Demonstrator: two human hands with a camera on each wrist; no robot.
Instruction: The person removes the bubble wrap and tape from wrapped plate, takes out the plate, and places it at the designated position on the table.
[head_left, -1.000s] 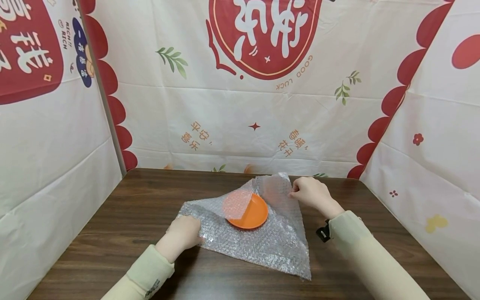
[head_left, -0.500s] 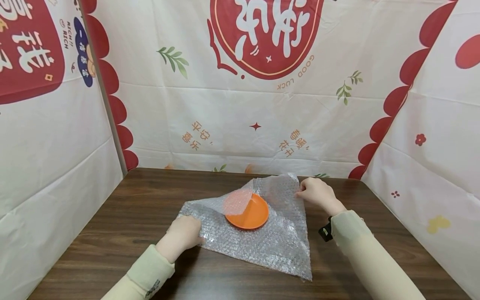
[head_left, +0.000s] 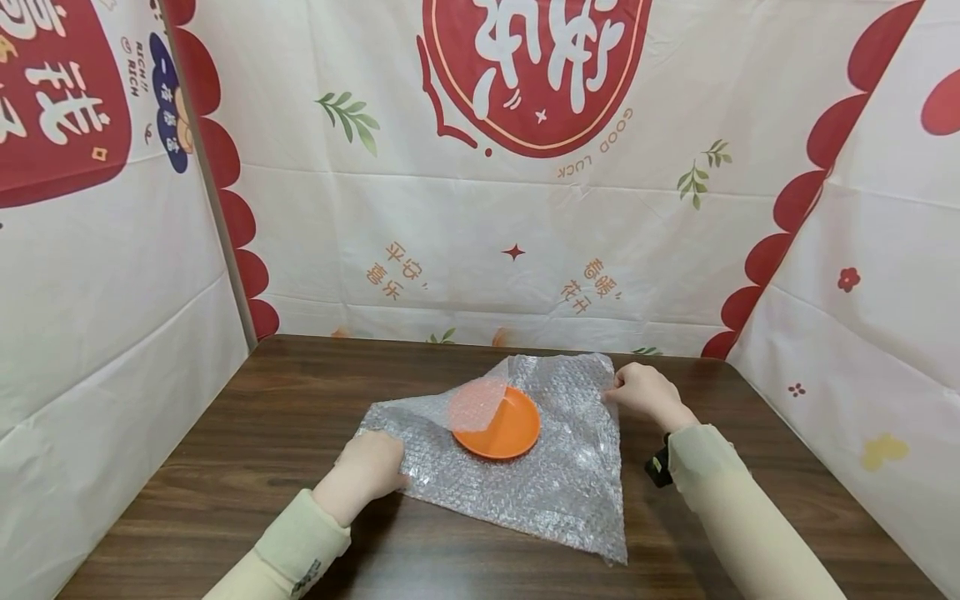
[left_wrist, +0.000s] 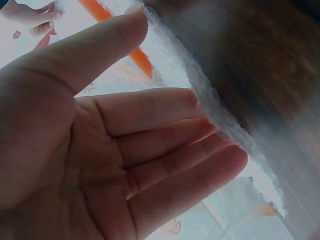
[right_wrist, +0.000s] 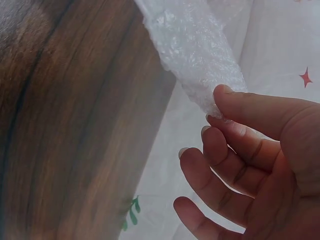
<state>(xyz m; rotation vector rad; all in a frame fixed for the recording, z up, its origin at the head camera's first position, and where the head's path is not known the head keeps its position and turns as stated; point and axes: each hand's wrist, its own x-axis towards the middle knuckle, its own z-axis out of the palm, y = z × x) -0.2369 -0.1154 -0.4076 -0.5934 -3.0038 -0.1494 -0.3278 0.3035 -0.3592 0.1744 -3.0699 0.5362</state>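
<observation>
An orange plate (head_left: 519, 425) lies on a sheet of bubble wrap (head_left: 547, 492) in the head view. One flap of the sheet folds over the plate's far left part, which shows pinkish through it. On the sheet's left edge rests my left hand (head_left: 369, 465). In the left wrist view its fingers (left_wrist: 165, 155) reach out nearly straight against the wrap, with the thumb touching the sheet apart from them. My right hand (head_left: 647, 392) pinches the far right corner of the wrap between thumb and forefinger, and its other fingers (right_wrist: 210, 180) are loosely bent.
A dark brown wooden table (head_left: 292, 392) bears the sheet. White printed cloth (head_left: 450, 208) stands behind it and on both sides. A black band (head_left: 660, 467) is on the right wrist.
My right hand has moved a little right and toward me, drawing the far right corner of the bubble wrap outward and flatter, away from the plate. My left hand stays in place.
</observation>
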